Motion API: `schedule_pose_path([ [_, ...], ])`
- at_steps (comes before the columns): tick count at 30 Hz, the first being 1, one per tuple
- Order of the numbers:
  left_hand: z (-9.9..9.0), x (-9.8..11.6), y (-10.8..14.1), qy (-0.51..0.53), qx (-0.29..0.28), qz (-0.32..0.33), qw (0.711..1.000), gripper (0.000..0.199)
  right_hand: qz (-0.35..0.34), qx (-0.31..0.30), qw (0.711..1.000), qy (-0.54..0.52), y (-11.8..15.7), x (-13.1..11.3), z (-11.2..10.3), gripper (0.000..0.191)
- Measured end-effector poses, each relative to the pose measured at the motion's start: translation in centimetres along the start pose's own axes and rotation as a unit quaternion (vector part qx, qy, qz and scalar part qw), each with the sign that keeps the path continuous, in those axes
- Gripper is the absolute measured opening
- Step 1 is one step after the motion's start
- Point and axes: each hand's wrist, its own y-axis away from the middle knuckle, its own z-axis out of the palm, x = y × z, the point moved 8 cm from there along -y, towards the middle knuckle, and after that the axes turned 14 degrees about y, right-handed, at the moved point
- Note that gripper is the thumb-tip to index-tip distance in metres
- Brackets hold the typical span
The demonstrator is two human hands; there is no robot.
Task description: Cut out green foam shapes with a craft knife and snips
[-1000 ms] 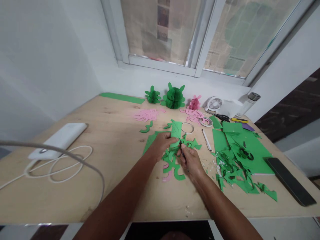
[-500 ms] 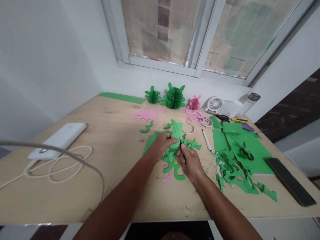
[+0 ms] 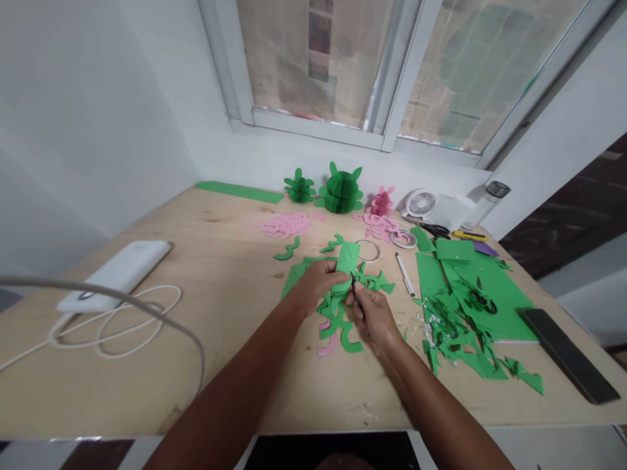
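Near the middle of the table, my left hand [image 3: 315, 286] pinches a green paper strip [image 3: 347, 256] with faint drawn lines on it. My right hand [image 3: 375, 313] is closed around a slim dark tool [image 3: 359, 301], whose tip meets the strip's right edge; its exact kind is hard to make out. Below and around both hands lie curved green cutouts [image 3: 351, 339] and a pink cutout [image 3: 328, 346]. More green pieces [image 3: 376, 281] are just right of the strip.
Green scraps [image 3: 450, 333], a dark phone [image 3: 568, 356] and a white pen [image 3: 404, 274] lie right. Paper figures [image 3: 341, 189], a fan [image 3: 420, 203], black scissors [image 3: 435, 230] and a bottle [image 3: 490, 202] stand or lie behind. A power bank [image 3: 115, 274] with cable is left.
The green strip has shifted and turned slightly in my left hand, showing more of the green cutout behind it. Both hands stay in nearly the same place.
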Motion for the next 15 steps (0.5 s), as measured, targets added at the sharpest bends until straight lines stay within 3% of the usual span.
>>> schedule_pose_path([
  [15,-1.1,0.2,-0.2,-0.012,0.063,0.029,0.998,0.024,-0.001,0.006,1.000,-0.001,0.0,0.0,-0.1,0.053],
])
